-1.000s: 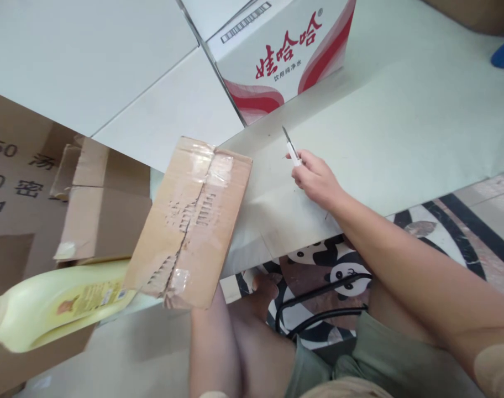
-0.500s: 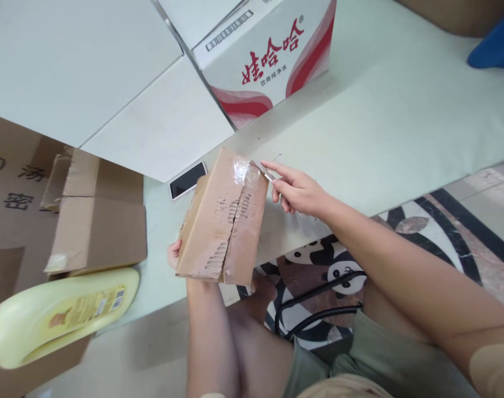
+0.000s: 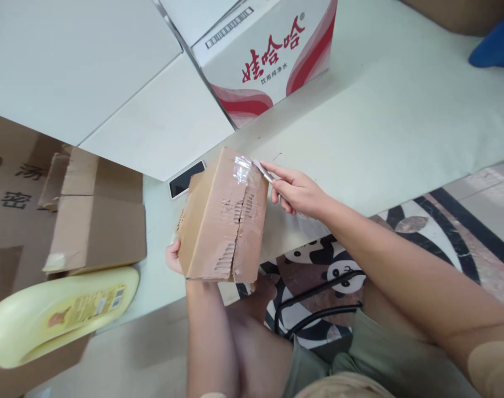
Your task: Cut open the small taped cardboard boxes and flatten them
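Observation:
A brown cardboard box (image 3: 206, 221) is tilted in front of me, its torn, taped face turned toward my right side. Clear tape (image 3: 242, 168) shines near that face's upper end, and a ragged slit runs down its length. My left hand (image 3: 174, 257) grips the box's lower left side; most of its fingers are hidden behind the cardboard. Between the fingers of my right hand (image 3: 295, 190) is a slim metal blade, seemingly a utility knife (image 3: 263, 171). Its tip meets the box by the tape at the upper right edge.
A dark-screened phone (image 3: 187, 179) lies behind the box. White cartons (image 3: 161, 116) and a red-and-white water carton (image 3: 272, 61) stand farther back on the pale green surface (image 3: 393, 99). At left are an open cardboard box (image 3: 115, 235) and a yellow bottle (image 3: 69, 315).
The box has turned slightly, showing more of its left side, and its lower end has shifted a little right. The blade stays near the tape with my right hand almost still.

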The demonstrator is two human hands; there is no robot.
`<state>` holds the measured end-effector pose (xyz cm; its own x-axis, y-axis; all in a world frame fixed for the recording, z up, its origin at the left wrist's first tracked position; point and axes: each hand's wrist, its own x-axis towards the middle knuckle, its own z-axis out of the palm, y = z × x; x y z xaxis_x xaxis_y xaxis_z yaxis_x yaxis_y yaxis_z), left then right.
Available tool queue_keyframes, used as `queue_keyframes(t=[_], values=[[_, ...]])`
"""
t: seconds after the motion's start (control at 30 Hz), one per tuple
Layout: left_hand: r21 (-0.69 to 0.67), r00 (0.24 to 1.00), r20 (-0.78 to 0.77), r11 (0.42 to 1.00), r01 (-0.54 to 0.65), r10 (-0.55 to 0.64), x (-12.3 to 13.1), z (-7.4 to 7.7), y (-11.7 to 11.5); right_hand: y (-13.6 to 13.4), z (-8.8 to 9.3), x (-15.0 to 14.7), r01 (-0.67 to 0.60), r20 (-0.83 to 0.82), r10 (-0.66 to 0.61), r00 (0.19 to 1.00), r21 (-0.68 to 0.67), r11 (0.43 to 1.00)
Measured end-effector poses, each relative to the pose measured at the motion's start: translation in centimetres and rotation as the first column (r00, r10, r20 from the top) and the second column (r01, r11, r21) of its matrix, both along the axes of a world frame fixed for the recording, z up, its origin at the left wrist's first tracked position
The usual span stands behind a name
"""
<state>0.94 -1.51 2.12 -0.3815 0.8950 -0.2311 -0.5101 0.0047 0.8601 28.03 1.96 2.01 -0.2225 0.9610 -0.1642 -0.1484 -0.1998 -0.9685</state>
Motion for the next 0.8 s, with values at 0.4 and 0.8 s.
queue_keyframes(t=[0.4, 0.8], values=[[-0.010, 0.978, -0.148, 0.989, -0.150, 0.147, 0.8, 0.9, -0.1, -0.3, -0.3, -0.8, -0.026, 0.136, 0.017, 0.990, 0.064, 0.998], [-0.008, 0.989, -0.027, 0.989, -0.148, 0.148, 1.4, 0.0, -0.2, -0.7, -0.7, -1.6, 0.002, 0.102, -0.017, 0.995, 0.140, 0.990]])
